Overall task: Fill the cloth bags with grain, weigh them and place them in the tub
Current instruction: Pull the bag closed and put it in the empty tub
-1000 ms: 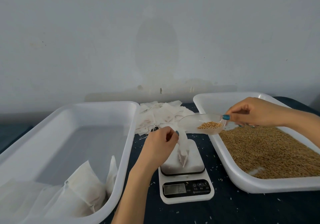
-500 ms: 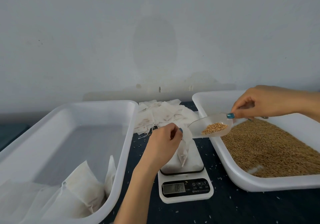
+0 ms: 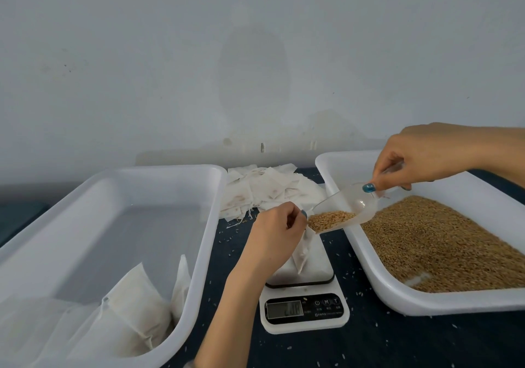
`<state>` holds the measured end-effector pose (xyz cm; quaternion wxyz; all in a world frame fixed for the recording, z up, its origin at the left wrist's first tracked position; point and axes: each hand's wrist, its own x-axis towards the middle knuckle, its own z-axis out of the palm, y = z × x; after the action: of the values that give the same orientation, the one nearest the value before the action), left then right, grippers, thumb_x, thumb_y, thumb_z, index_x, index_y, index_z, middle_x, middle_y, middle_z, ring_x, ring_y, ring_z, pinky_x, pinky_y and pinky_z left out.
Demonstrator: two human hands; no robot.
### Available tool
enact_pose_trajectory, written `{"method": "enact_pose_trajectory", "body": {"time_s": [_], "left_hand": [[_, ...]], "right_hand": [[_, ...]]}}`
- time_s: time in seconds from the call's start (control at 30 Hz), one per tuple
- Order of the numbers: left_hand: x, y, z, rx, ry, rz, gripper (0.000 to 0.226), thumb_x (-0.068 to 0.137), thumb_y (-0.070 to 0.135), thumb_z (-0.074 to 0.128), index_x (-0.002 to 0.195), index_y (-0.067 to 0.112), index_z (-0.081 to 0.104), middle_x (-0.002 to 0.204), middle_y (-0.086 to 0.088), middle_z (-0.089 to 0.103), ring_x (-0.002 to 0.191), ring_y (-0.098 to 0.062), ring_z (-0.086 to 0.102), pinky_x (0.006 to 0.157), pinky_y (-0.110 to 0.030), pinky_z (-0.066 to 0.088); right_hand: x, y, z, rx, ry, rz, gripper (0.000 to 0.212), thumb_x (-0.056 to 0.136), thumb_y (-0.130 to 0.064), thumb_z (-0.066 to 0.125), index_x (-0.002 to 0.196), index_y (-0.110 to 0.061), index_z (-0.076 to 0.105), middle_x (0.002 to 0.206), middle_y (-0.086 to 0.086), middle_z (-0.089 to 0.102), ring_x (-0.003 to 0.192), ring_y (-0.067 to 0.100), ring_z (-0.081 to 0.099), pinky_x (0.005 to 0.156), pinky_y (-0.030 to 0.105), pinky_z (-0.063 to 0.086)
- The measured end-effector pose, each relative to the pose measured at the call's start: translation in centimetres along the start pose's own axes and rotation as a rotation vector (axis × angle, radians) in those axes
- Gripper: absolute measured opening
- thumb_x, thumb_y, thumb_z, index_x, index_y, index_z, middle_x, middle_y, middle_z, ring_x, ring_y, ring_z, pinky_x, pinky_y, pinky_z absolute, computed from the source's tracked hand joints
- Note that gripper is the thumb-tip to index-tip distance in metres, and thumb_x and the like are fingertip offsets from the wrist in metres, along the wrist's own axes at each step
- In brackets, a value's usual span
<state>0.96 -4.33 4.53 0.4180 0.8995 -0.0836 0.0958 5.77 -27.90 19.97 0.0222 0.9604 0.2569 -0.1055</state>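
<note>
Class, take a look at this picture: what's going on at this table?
A person is filling a small cloth bag with grain. The left hand holds the bag open over the scale, while the right hand tips a clear scoop of grain toward its mouth. The grain tub sits on the right; filled bags lie in the left tub, and spare empty bags are piled behind the scale.

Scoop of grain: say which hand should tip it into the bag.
Right. The right hand holds the scoop, its lip at the mouth of the cloth bag; the left hand pinches that bag.
</note>
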Motion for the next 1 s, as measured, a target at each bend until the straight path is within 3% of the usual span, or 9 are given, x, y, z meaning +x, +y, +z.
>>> {"method": "enact_pose_trajectory", "body": {"time_s": [0.17,0.33,0.87,1.0], "left_hand": [[0.0,-0.2,0.0,-0.012,0.01,-0.01,0.029,0.101,0.028,0.049,0.075,0.016,0.055,0.064,0.001,0.056,0.051,-0.008,0.038,0.053,-0.019,0.032],[0.0,-0.3,0.1,-0.022,0.023,-0.027,0.029,0.101,0.029,0.049,0.079,0.011,0.057,0.075,-0.009,0.065,0.056,-0.009,0.042,0.056,-0.023,0.036],[0.0,-0.6,0.1,-0.002,0.044,-0.036,0.029,0.101,0.031,0.049,0.08,0.014,0.059,0.071,-0.004,0.064,0.053,-0.006,0.042,0.053,-0.017,0.035],[-0.1,-0.6,0.0,-0.016,0.043,-0.05,0.028,0.101,0.031,0.049,0.079,0.016,0.058,0.065,0.002,0.058,0.051,-0.006,0.042,0.052,-0.015,0.035]], "right_hand": [[-0.3,0.4,0.3,0.006,0.013,0.001,0.033,0.071,-0.079,0.043,0.084,-0.061,0.067,0.066,-0.023,0.067,0.042,-0.001,0.053,0.04,0.01,0.033],[-0.9,1.2,0.6,0.051,0.06,-0.002,0.047,0.062,-0.089,0.033,0.087,-0.064,0.065,0.067,-0.022,0.068,0.044,0.001,0.055,0.041,0.011,0.033],[-1.1,2.1,1.7,0.101,0.053,0.027,0.043,0.061,-0.088,0.036,0.087,-0.067,0.063,0.066,-0.022,0.068,0.044,0.0,0.057,0.046,0.014,0.036],[-1.5,3.1,3.2,0.233,0.026,0.028,0.036,0.069,-0.079,0.043,0.086,-0.057,0.066,0.064,-0.016,0.068,0.044,0.001,0.054,0.048,0.015,0.04]]}}
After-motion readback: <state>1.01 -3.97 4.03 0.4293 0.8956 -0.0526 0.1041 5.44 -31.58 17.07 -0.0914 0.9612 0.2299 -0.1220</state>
